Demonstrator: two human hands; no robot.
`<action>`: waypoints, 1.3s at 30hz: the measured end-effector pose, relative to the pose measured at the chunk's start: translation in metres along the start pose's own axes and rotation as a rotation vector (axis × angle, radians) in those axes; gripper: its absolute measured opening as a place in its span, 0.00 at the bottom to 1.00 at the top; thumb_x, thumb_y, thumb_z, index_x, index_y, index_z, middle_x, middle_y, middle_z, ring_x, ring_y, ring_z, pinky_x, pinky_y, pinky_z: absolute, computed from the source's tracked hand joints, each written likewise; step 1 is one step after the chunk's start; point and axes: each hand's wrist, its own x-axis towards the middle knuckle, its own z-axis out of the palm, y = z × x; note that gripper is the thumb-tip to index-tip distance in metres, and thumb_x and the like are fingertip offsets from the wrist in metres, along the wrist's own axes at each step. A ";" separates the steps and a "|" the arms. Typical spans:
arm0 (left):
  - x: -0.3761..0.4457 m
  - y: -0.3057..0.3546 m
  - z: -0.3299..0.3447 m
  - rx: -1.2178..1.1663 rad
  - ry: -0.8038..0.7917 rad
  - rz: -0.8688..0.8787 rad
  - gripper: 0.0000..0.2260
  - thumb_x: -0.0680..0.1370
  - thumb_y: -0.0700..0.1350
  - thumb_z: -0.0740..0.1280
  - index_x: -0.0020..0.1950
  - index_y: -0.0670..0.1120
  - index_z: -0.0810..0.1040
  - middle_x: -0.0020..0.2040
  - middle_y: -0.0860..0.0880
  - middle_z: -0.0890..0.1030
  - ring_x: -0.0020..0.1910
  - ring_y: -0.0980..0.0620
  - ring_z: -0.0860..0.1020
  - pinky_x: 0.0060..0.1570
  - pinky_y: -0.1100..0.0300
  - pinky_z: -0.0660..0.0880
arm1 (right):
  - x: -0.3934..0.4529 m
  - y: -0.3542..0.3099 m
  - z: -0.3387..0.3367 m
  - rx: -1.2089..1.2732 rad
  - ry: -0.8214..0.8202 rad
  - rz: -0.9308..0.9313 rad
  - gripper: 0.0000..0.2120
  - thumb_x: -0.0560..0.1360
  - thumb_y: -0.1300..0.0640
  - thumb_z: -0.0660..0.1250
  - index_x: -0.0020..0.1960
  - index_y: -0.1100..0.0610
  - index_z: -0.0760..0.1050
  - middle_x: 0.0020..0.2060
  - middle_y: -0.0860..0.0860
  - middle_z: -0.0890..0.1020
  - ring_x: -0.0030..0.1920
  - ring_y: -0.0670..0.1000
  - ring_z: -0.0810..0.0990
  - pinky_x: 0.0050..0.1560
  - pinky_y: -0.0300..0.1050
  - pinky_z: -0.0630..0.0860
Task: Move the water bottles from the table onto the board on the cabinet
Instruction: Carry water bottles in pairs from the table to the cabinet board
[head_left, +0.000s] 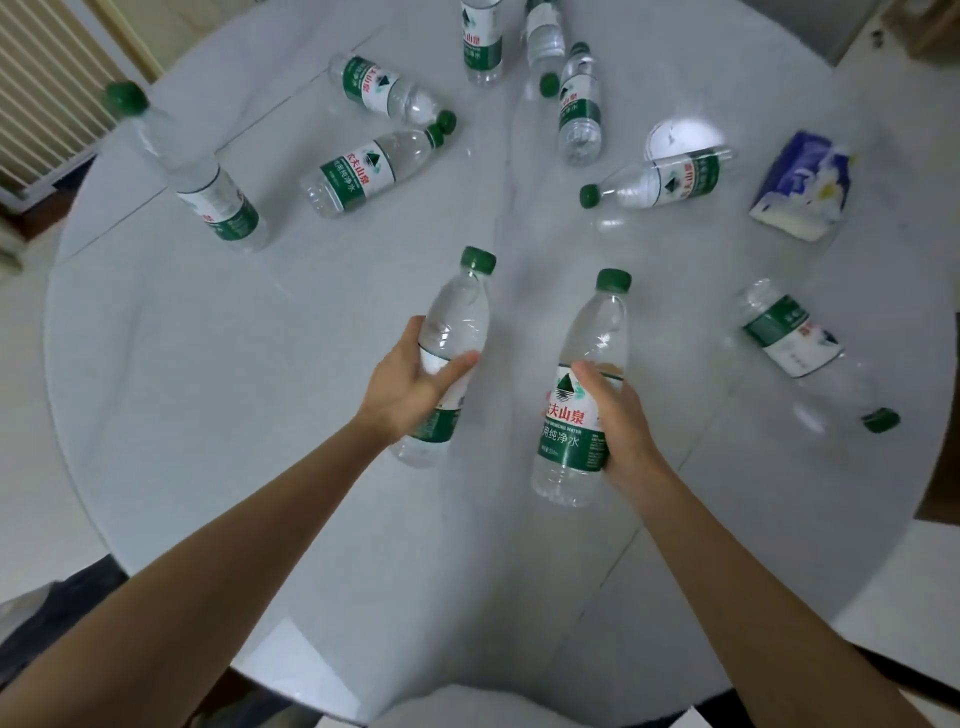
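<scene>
Right hand (621, 423) gripping clear green-capped plastic water bottle (584, 384), fingers curled round label, left hand (410, 384) gripping second bottle (452, 338) beside it, both over round white table (208, 415), loose bottles (363, 171) lying beyond.

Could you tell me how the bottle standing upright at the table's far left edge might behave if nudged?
The upright bottle looks tall and narrow-based, so it probably tips easily. It appears full, hence fairly heavy. Once down, its round body would likely roll on the smooth table.

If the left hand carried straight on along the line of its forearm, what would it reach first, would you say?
Probably nothing nearby. The left hand, gripping a bottle, points up and to the right across bare table. Farther on lie a lying bottle and a loose cap, though depth is hard to judge.
</scene>
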 end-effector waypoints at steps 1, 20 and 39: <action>-0.011 0.008 0.006 -0.167 -0.044 -0.016 0.19 0.72 0.58 0.71 0.58 0.52 0.72 0.51 0.52 0.83 0.50 0.49 0.82 0.55 0.52 0.76 | -0.011 0.000 -0.005 0.040 -0.005 -0.001 0.11 0.65 0.51 0.76 0.45 0.53 0.81 0.42 0.59 0.82 0.40 0.57 0.82 0.51 0.57 0.79; -0.232 0.028 0.125 -0.318 -0.874 0.043 0.36 0.63 0.66 0.72 0.61 0.42 0.76 0.48 0.40 0.83 0.43 0.43 0.82 0.48 0.48 0.79 | -0.342 0.145 -0.082 0.644 0.401 -0.210 0.23 0.66 0.42 0.67 0.49 0.60 0.74 0.33 0.57 0.81 0.31 0.54 0.81 0.35 0.45 0.80; -0.786 -0.120 0.251 0.212 -1.866 0.177 0.23 0.67 0.63 0.68 0.49 0.45 0.79 0.38 0.44 0.83 0.36 0.45 0.81 0.43 0.54 0.76 | -0.810 0.512 -0.027 1.144 1.410 -0.588 0.22 0.66 0.41 0.69 0.49 0.59 0.75 0.37 0.58 0.81 0.35 0.56 0.80 0.43 0.50 0.78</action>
